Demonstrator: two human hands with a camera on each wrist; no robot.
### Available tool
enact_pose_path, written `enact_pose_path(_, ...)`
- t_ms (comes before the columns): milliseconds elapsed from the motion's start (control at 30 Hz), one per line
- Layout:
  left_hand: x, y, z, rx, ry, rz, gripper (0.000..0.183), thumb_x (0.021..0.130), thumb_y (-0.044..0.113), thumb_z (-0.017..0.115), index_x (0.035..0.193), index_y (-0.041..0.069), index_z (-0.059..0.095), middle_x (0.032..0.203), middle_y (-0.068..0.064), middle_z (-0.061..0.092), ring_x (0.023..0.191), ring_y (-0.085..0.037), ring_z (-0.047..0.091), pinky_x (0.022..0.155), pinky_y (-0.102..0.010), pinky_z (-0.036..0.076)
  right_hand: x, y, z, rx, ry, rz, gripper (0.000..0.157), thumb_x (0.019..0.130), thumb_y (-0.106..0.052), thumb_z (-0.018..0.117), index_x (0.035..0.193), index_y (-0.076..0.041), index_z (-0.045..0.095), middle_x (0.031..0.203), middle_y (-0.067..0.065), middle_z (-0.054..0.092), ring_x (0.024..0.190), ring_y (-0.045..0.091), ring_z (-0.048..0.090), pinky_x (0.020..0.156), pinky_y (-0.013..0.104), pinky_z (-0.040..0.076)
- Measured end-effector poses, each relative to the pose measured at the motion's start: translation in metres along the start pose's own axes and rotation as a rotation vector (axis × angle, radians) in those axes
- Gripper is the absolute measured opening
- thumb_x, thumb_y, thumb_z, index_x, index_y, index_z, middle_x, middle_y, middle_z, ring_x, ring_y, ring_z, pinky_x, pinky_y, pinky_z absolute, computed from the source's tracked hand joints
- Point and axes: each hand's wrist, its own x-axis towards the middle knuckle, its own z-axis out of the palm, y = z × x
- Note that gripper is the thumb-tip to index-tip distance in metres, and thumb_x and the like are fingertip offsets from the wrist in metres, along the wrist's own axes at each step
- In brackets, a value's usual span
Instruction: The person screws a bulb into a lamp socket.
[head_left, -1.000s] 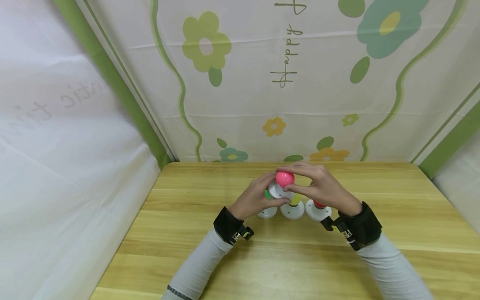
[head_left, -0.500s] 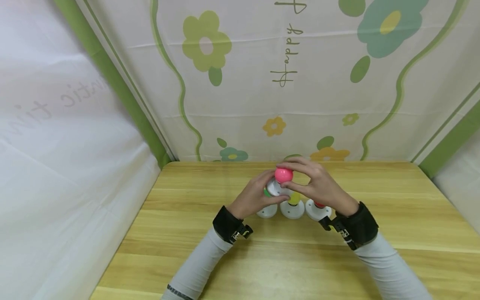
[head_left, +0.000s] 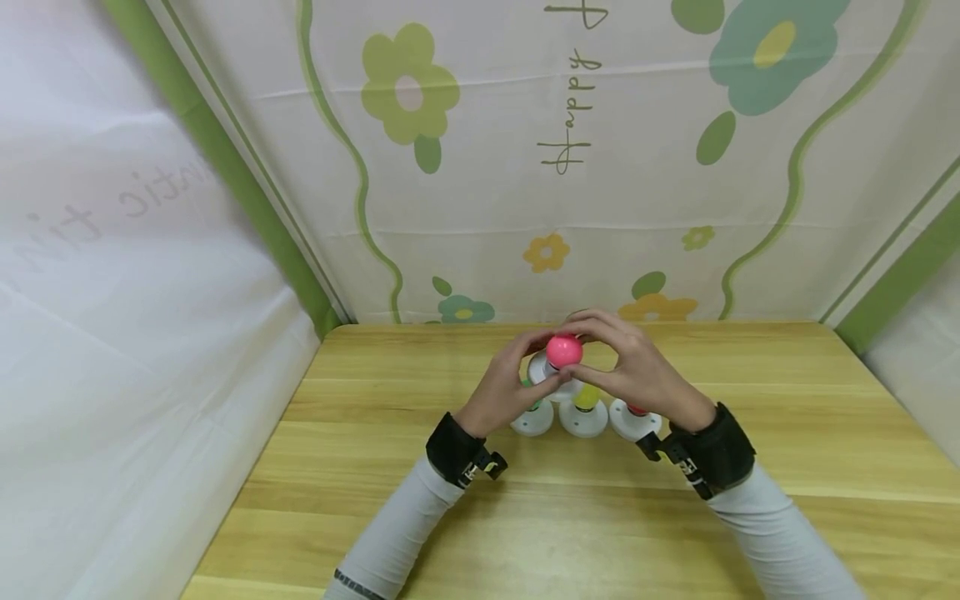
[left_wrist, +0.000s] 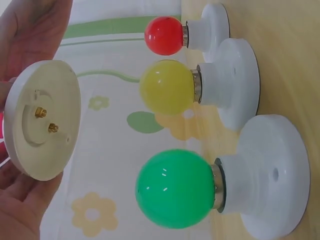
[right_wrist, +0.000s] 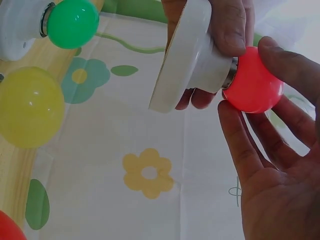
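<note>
Above the table, my left hand (head_left: 495, 393) grips a white round lamp holder (right_wrist: 182, 55) by its neck. A pink light bulb (right_wrist: 254, 82) sits in its socket, with the metal collar partly showing. Around the bulb curl the thumb and fingers of my right hand (head_left: 637, 367). The holder is tilted, so the left wrist view sees its hollow underside with two brass screws (left_wrist: 46, 120). Just below the hands stand three more white holders carrying a green bulb (left_wrist: 175, 189), a yellow bulb (left_wrist: 167, 87) and a red bulb (left_wrist: 164, 36).
The three standing holders form a row on the wooden table (head_left: 570, 533), close under both hands. A white floral cloth (head_left: 480, 192) hangs behind the table's far edge, and another white cloth (head_left: 150, 333) hangs along the left side.
The held lamp holder and pink bulb have shifted slightly left and away from me. My left fingers and thumb have moved in from the holder's rim toward the bulb. The standing lamps stay put.
</note>
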Motion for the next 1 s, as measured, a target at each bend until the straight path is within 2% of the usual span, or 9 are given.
enact_pose_path(133,0.004,0.015,-0.005,0.001,0.021,0.043,0.059,0.082,0.005,0.075,0.132,-0.007,0.045,0.127,-0.019,0.056,0.115,-0.022,0.055,0.095,-0.04,0.05,-0.001,0.0,0.0,-0.008,0.002,0.008,0.047,0.067,0.006,0.081,0.111,0.004,0.064,0.113,0.019,0.057,0.092,0.024,0.061,0.077,0.039,0.056)
enact_pose_path(233,0.006,0.026,-0.009,0.011,0.021,0.059,0.057,0.082,0.003,0.074,0.13,-0.009,0.045,0.126,-0.02,0.056,0.114,-0.022,0.056,0.095,-0.037,0.05,0.0,0.0,-0.001,-0.015,0.008,0.001,0.048,0.066,0.006,0.082,0.11,0.004,0.064,0.112,0.02,0.057,0.091,0.024,0.061,0.075,0.036,0.055)
enact_pose_path(333,0.007,0.029,-0.011,0.01,0.023,0.065,0.057,0.082,0.002,0.074,0.13,-0.009,0.046,0.125,-0.02,0.057,0.113,-0.022,0.056,0.095,-0.033,0.05,0.0,0.001,-0.001,-0.002,0.009,-0.006,0.049,0.066,0.006,0.082,0.111,0.005,0.062,0.112,0.019,0.058,0.091,0.024,0.06,0.075,0.033,0.055)
enact_pose_path(500,0.007,0.026,-0.012,0.014,0.032,0.068,0.057,0.081,0.002,0.075,0.129,-0.009,0.046,0.124,-0.02,0.058,0.11,-0.022,0.058,0.093,-0.031,0.051,0.001,0.0,-0.002,0.043,0.005,-0.001,0.05,0.066,0.008,0.081,0.112,0.007,0.06,0.112,0.02,0.058,0.094,0.027,0.06,0.074,0.038,0.056)
enact_pose_path(633,0.005,0.024,-0.016,0.006,0.052,0.04,0.06,0.079,-0.002,0.075,0.131,-0.009,0.045,0.124,-0.021,0.058,0.11,-0.023,0.059,0.093,-0.034,0.052,0.002,-0.002,-0.004,0.072,0.024,0.011,0.05,0.065,0.009,0.081,0.112,0.008,0.061,0.112,0.021,0.059,0.095,0.029,0.06,0.073,0.041,0.057)
enact_pose_path(800,0.002,0.02,-0.023,0.011,0.076,0.009,0.058,0.08,-0.004,0.074,0.131,-0.007,0.047,0.126,-0.021,0.057,0.111,-0.023,0.058,0.094,-0.035,0.051,0.002,-0.002,-0.006,0.083,0.053,0.001,0.052,0.063,0.01,0.082,0.112,0.007,0.061,0.111,0.022,0.06,0.096,0.03,0.059,0.071,0.046,0.057)
enact_pose_path(1000,-0.004,0.018,-0.032,0.002,0.076,-0.012,0.055,0.081,-0.004,0.073,0.13,-0.007,0.047,0.126,-0.02,0.056,0.114,-0.023,0.057,0.096,-0.036,0.05,0.001,-0.002,-0.01,0.075,0.048,0.001,0.052,0.064,0.01,0.081,0.113,0.003,0.062,0.113,0.021,0.06,0.098,0.029,0.059,0.071,0.046,0.056)
